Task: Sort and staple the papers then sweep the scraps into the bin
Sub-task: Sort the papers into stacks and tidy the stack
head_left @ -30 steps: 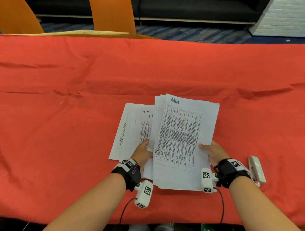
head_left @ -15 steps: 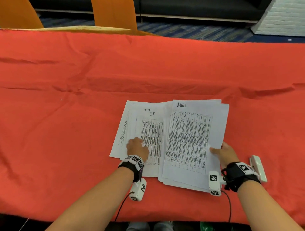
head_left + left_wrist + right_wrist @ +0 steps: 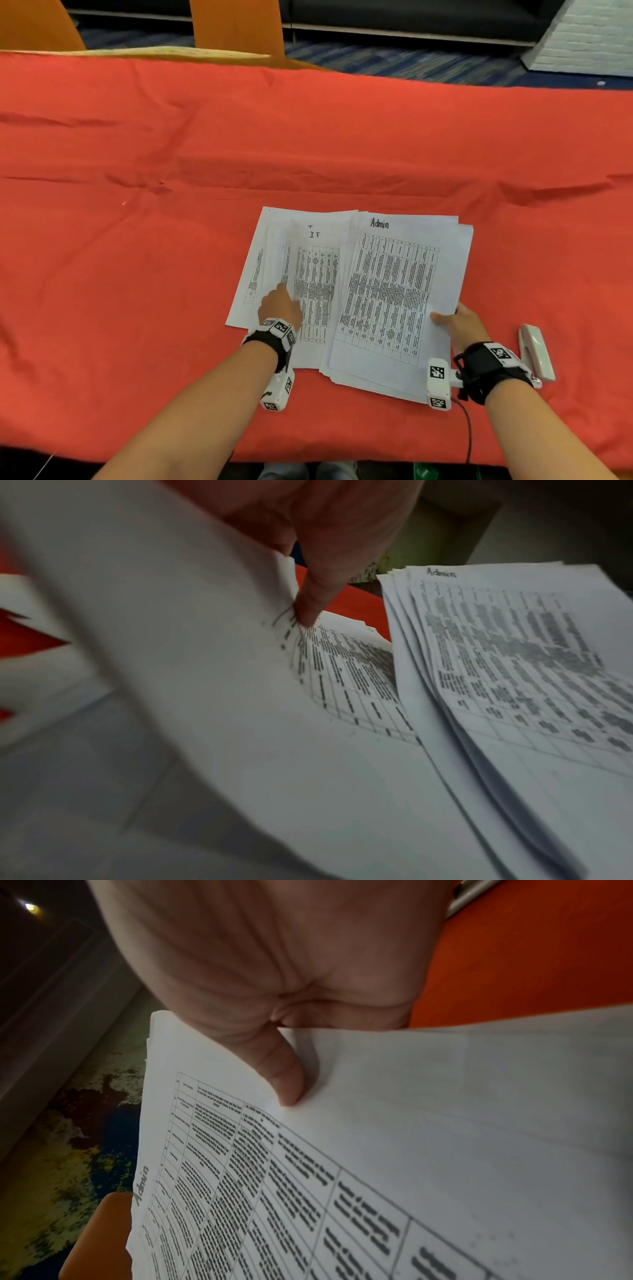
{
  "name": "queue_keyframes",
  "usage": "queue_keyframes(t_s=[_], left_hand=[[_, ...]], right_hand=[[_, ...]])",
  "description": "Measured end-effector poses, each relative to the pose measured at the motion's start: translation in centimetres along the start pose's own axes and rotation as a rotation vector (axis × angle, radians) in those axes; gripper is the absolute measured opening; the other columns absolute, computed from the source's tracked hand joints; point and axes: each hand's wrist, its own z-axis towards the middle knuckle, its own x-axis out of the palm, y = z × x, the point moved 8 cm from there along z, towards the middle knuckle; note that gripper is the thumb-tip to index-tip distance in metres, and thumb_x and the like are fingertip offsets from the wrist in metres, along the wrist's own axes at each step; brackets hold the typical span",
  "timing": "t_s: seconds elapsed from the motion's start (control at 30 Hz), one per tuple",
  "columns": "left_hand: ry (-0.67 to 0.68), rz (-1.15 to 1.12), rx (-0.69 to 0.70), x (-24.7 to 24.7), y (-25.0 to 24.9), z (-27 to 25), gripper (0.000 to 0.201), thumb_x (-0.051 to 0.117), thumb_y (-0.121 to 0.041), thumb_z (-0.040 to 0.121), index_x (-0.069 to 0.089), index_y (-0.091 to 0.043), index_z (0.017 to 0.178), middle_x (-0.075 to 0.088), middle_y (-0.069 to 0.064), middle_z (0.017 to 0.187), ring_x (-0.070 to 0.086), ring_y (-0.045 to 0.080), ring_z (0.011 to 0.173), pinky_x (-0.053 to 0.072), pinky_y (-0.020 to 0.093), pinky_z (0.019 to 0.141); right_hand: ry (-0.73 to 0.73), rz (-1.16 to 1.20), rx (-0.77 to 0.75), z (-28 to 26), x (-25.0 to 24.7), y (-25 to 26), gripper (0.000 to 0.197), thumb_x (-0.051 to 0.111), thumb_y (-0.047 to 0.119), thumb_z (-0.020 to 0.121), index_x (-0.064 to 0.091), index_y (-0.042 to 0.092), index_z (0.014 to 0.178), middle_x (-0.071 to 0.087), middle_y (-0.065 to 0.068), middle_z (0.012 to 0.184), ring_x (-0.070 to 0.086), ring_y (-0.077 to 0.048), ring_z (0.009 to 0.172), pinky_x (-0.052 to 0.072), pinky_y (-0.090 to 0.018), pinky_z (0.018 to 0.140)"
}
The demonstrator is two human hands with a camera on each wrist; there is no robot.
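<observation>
Two lots of printed papers lie on the red tablecloth (image 3: pixel 137 308). The left pile, marked "IT" (image 3: pixel 317 274), sits under my left hand (image 3: pixel 282 294). That hand holds a top sheet (image 3: pixel 154 642) curled up off the pile, with a fingertip (image 3: pixel 308 612) down on the printed sheet below. The right stack, headed "Admin" (image 3: pixel 394 294), is gripped at its right edge by my right hand (image 3: pixel 445 317), with the thumb (image 3: pixel 284 1080) on top and the fingers hidden underneath. A white stapler (image 3: pixel 536 353) lies just right of my right wrist.
A tiny white scrap (image 3: pixel 123 203) lies far left on the cloth. Orange chairs (image 3: pixel 236 31) stand beyond the table's far edge. The near edge runs just below my forearms. No bin is in view.
The Admin stack has come down and shifted right with my right hand. My left hand left that stack, moved onto the IT pile and raised the edge of a sheet.
</observation>
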Motion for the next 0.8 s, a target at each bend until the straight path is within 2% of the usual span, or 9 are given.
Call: queue_keyframes(t_s=[0.13,0.23,0.3,0.5,0.57,0.6,0.67,0.73,0.8], left_hand=[[-0.110,-0.015,0.060,-0.7,-0.5,-1.0,0.041,0.052,-0.023,0.093,0.048,-0.011,0.132,0.039,0.012,0.135,0.038,0.027,0.124,0.040,0.034,0.094],[-0.058,-0.060,0.004,-0.2,0.2,-0.7,0.047,0.055,-0.016,0.091,0.046,-0.011,0.137,0.027,0.014,0.145,0.032,0.029,0.131,0.038,0.035,0.101],[-0.018,-0.044,-0.015,0.1,0.4,-0.4,0.048,0.056,-0.013,0.089,0.046,-0.011,0.136,0.029,0.015,0.143,0.033,0.030,0.130,0.038,0.035,0.102],[0.003,0.061,0.003,-0.2,0.2,-0.6,0.047,0.058,-0.016,0.086,0.049,-0.013,0.132,0.042,0.014,0.127,0.048,0.028,0.112,0.043,0.035,0.092],[0.004,-0.040,0.035,-0.2,-0.3,-0.8,0.044,0.053,-0.004,0.085,0.049,-0.011,0.128,0.044,0.013,0.123,0.056,0.026,0.091,0.048,0.032,0.077],[-0.002,-0.115,0.058,-0.3,-0.5,-1.0,0.041,0.049,0.004,0.084,0.048,-0.009,0.123,0.046,0.014,0.120,0.054,0.022,0.078,0.045,0.029,0.065],[-0.033,-0.258,0.083,-0.8,-0.8,-1.4,0.041,0.046,0.011,0.083,0.041,-0.008,0.119,0.050,0.012,0.116,0.049,0.019,0.071,0.036,0.024,0.051],[-0.011,-0.409,0.062,-1.2,-0.8,-1.9,0.053,0.048,0.010,0.084,0.030,-0.012,0.129,0.052,0.007,0.114,0.056,0.023,0.074,0.045,0.027,0.054],[0.046,-0.542,-0.002,-1.4,-0.7,-2.1,0.063,0.053,0.008,0.085,0.026,-0.014,0.137,0.057,0.013,0.119,0.061,0.027,0.087,0.054,0.034,0.074]], right_hand=[[0.006,0.017,0.008,0.1,0.4,0.0,0.045,0.057,-0.007,0.087,0.056,0.007,0.130,0.064,-0.016,0.123,0.061,-0.036,0.111,0.045,-0.052,0.101],[0.014,0.033,0.015,0.2,0.8,-0.2,0.045,0.058,-0.008,0.086,0.057,0.007,0.128,0.064,-0.017,0.124,0.061,-0.036,0.110,0.044,-0.054,0.101],[0.017,0.036,0.018,0.1,1.0,-0.1,0.044,0.057,-0.009,0.086,0.057,0.006,0.127,0.063,-0.016,0.123,0.061,-0.037,0.110,0.044,-0.054,0.102],[0.027,0.056,0.021,0.1,1.0,-0.2,0.043,0.057,-0.009,0.085,0.060,0.011,0.122,0.064,-0.016,0.122,0.062,-0.036,0.108,0.045,-0.053,0.101],[0.027,0.077,0.029,-0.1,1.1,-0.2,0.048,0.054,-0.012,0.085,0.056,0.007,0.129,0.064,-0.017,0.120,0.062,-0.036,0.108,0.045,-0.052,0.100],[0.029,0.084,0.030,-0.1,1.1,-0.3,0.049,0.054,-0.012,0.086,0.055,0.006,0.131,0.064,-0.017,0.121,0.062,-0.036,0.107,0.045,-0.052,0.100],[0.029,0.086,0.029,-0.3,1.2,-0.2,0.049,0.054,-0.012,0.086,0.055,0.006,0.131,0.064,-0.017,0.122,0.062,-0.036,0.108,0.045,-0.053,0.101],[0.037,0.088,0.034,-0.5,1.3,0.0,0.048,0.055,-0.011,0.086,0.055,0.006,0.131,0.063,-0.017,0.124,0.061,-0.036,0.110,0.045,-0.052,0.101],[0.050,0.121,0.038,-1.0,1.4,0.4,0.047,0.054,-0.011,0.087,0.054,0.004,0.131,0.062,-0.017,0.123,0.060,-0.036,0.112,0.046,-0.049,0.099]])
